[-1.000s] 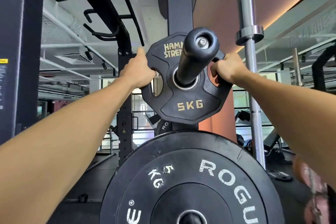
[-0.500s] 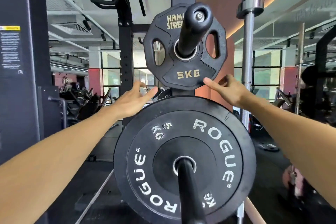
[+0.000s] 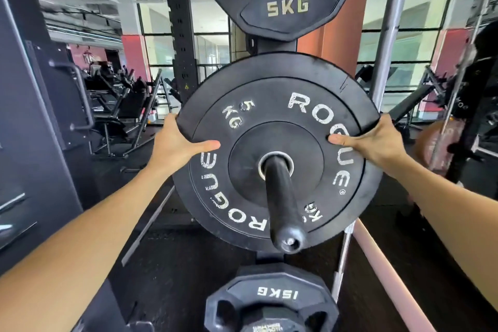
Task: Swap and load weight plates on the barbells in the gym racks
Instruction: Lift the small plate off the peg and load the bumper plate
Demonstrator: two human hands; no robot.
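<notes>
A round black 5 kg Rogue bumper plate [image 3: 280, 121] sits on a black storage peg [image 3: 281, 205] that points toward me. My left hand [image 3: 179, 140] grips the plate's left rim, thumb lying across its face. On the opposite rim my right hand [image 3: 374, 141] holds it the same way, thumb on the face. Above it, a black 5 kg grip plate [image 3: 285, 5] with gold lettering hangs on an upper peg. Below, a 15 kg grip plate [image 3: 272, 302] hangs on a lower peg.
The black rack upright [image 3: 180, 29] stands behind the plates. A steel barbell [image 3: 388, 35] stands upright at the right. A dark panel [image 3: 29, 116] fills the left side. Benches and machines crowd the background, and a pale pink bar [image 3: 388, 275] slants across the floor at lower right.
Both hands left the upper 5 kg grip plate, dropped down and took hold of the Rogue plate's rims. My view tilted downward, bringing the 15 kg plate into sight.
</notes>
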